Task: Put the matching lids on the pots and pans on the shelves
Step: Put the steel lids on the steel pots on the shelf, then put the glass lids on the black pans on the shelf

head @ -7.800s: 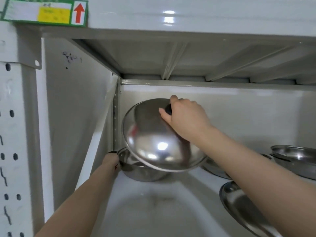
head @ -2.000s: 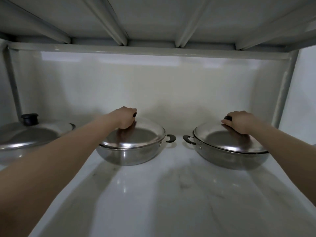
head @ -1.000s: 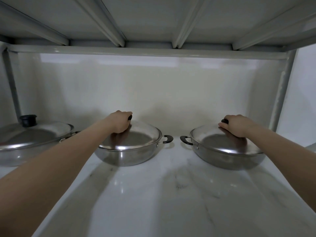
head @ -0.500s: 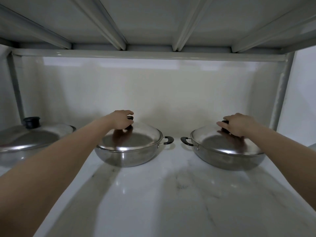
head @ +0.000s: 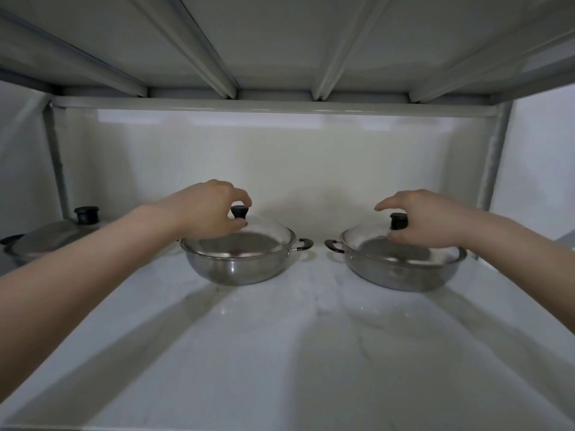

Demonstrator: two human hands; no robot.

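Two steel pots stand side by side at the back of the white shelf (head: pixel 280 353), each with a lid on it. The middle pot (head: pixel 239 270) carries a domed lid (head: pixel 267 239) with a black knob (head: pixel 239 210). My left hand (head: pixel 205 209) hovers at that knob, fingers arched loosely around it without clasping. The right pot (head: pixel 401 276) wears its lid (head: pixel 364 241) with a black knob (head: pixel 399 219). My right hand (head: pixel 426 219) is beside this knob, with the index finger stretched out and the thumb below.
A third lidded pot (head: pixel 53 234) with a black knob (head: pixel 86 214) sits at the far left edge. The upper shelf's ribbed underside (head: pixel 280 42) hangs low overhead. A metal post (head: pixel 494 163) bounds the right side. Bare shelf surface stretches in front of the pots.
Both hands gripped the lid knobs a second ago; now their fingers have spread and lifted off the knobs. The lids stay seated on the pots.
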